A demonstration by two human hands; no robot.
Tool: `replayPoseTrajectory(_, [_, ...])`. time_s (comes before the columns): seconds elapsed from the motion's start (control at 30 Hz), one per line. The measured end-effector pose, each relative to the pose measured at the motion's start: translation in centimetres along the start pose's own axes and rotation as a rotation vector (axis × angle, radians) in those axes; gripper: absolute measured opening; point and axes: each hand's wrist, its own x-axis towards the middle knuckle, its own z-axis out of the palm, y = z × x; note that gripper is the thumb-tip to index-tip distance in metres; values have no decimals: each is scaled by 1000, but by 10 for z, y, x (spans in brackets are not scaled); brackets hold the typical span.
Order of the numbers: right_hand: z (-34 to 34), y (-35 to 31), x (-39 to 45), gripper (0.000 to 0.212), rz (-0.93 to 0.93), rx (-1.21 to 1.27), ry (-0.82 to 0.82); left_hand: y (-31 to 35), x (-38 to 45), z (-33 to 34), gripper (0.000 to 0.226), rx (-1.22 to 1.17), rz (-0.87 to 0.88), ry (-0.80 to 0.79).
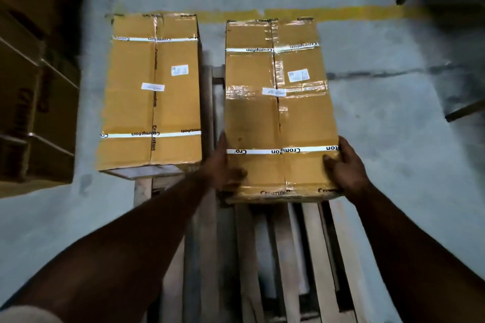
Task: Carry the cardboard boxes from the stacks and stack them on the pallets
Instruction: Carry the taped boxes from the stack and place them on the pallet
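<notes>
— What can be read on the right box (278, 113)?
— "Crompton", printed on its white straps and near edge.
— And the left box (149, 92)?
— "Crompton" likewise; the white labels cannot be read.

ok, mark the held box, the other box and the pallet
held box (278, 118), head view, middle of its taped top
other box (151, 92), head view, middle of its top face
pallet (283, 249), head view, bare slat in front of the held box
</notes>
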Motion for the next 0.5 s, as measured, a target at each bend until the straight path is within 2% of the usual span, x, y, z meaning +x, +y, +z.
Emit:
replayPoseTrajectory(0.07, [24, 20, 30, 51, -28, 16, -19, -8, 19, 1, 69, 48, -52, 66])
replayPoseTrajectory(0.1, [37, 29, 45, 51, -36, 7, -30, -14, 29, 1, 80, 59, -36, 102])
replayPoseTrajectory(0.17, [60, 43, 71, 53, -59, -32, -45, -31, 46, -1, 144, 248, -13, 141])
replayPoseTrajectory(0.2, [71, 50, 81, 54, -70, -54, -43, -41, 50, 0, 161, 338, -43, 118])
replayPoseTrajectory(0.4, [91, 75, 90, 67, -147, -88, -34, -82, 62, -6, 168, 642, 34, 101])
replayPoseTrajectory(0.5, [87, 68, 66, 88, 74, 82, -124, -87, 54, -12, 172, 834, 63, 38])
